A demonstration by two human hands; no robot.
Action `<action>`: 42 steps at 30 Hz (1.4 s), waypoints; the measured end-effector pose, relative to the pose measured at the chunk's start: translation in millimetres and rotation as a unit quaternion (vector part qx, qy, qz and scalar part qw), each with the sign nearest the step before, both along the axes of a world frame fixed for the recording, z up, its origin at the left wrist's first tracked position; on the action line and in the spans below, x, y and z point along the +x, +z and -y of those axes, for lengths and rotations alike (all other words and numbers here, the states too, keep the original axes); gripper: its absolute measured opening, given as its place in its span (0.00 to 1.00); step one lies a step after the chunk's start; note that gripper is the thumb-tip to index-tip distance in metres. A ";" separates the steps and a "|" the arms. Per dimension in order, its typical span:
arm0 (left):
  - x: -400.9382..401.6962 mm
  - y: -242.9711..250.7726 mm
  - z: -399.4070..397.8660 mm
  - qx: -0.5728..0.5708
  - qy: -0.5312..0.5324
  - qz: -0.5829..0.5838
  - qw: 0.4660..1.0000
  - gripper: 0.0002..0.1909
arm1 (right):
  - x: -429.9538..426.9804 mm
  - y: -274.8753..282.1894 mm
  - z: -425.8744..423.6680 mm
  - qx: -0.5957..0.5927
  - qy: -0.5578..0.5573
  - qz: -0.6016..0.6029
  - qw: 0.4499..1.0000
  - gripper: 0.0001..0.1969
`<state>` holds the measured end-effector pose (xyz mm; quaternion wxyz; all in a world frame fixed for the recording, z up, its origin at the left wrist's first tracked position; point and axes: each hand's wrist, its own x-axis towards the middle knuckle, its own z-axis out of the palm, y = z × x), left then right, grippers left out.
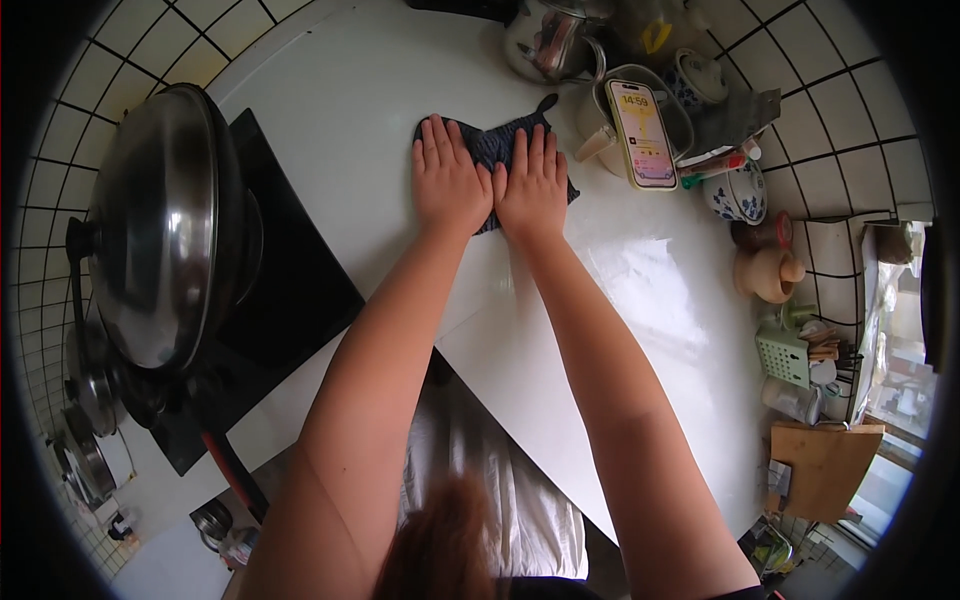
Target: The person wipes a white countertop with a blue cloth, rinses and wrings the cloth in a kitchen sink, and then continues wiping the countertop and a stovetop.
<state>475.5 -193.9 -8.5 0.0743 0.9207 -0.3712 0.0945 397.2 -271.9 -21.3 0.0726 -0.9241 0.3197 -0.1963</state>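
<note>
A dark grey-blue cloth [493,146] with a hanging loop at its upper right corner lies on the white countertop [360,97]. Both my hands rest palm down on it, side by side, thumbs close together. My left hand [450,176] covers the cloth's left part, its fingers pointing away from me. Over the right part lies my right hand [532,184], fingers slightly spread. Neither hand is closed around the cloth. Its ribbed middle shows between them, and some edges show past the fingers.
At left, a large lidded wok [161,225] stands on a black cooktop [300,277]. A phone [643,135] leans on a container at upper right, near a metal kettle [547,41]. Lidded jars, a wooden mortar [765,274], a green utensil holder [782,354] and a cutting board [821,469] line the right wall.
</note>
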 end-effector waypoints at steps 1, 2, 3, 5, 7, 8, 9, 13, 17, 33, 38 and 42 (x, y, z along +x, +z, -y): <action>0.2 -1.9 0.6 0.001 0.001 0.001 1.000 0.32 | -0.2 -1.6 0.0 0.001 0.001 0.001 1.000 0.30; -0.1 -3.1 0.5 0.001 0.004 -0.012 1.000 0.33 | -0.9 -2.7 -0.7 0.005 -0.002 -0.001 1.000 0.30; 0.5 -2.8 1.6 -0.001 0.007 -0.023 1.000 0.34 | 0.1 -1.6 -0.4 0.007 -0.006 0.000 1.000 0.30; -2.8 -1.8 -1.7 -0.008 0.009 -0.022 1.000 0.34 | -1.7 1.0 -5.1 0.014 -0.011 0.001 1.000 0.30; -10.2 -1.3 -9.4 -0.012 0.008 -0.030 0.999 0.34 | -9.4 0.6 -13.3 0.024 -0.015 -0.002 1.000 0.30; -15.1 -1.1 -14.4 -0.013 0.008 -0.028 0.999 0.34 | -14.2 0.7 -17.8 0.024 -0.010 0.000 1.000 0.30; -21.1 -0.1 -19.7 -0.016 0.005 -0.030 0.999 0.34 | -19.7 1.4 -22.0 0.024 -0.005 0.002 1.000 0.30; -50.8 5.4 -37.9 -0.022 0.003 -0.035 0.999 0.34 | -49.3 9.0 -39.5 0.037 -0.001 -0.013 0.999 0.30; -74.1 7.1 -54.1 -0.041 0.016 -0.073 0.996 0.34 | -69.7 15.9 -58.9 0.068 0.024 -0.015 0.997 0.28; -148.6 33.6 -147.7 -0.076 0.026 -0.103 0.991 0.31 | -106.2 48.7 -108.5 0.253 0.126 0.100 0.954 0.17; -159.2 49.2 -176.0 -0.091 0.098 -0.173 0.976 0.36 | -93.7 83.1 -140.2 0.438 0.082 0.114 0.888 0.17; -157.9 53.5 -200.4 -0.069 0.152 -0.166 0.972 0.38 | -50.2 95.8 -170.5 0.385 0.156 0.144 0.898 0.17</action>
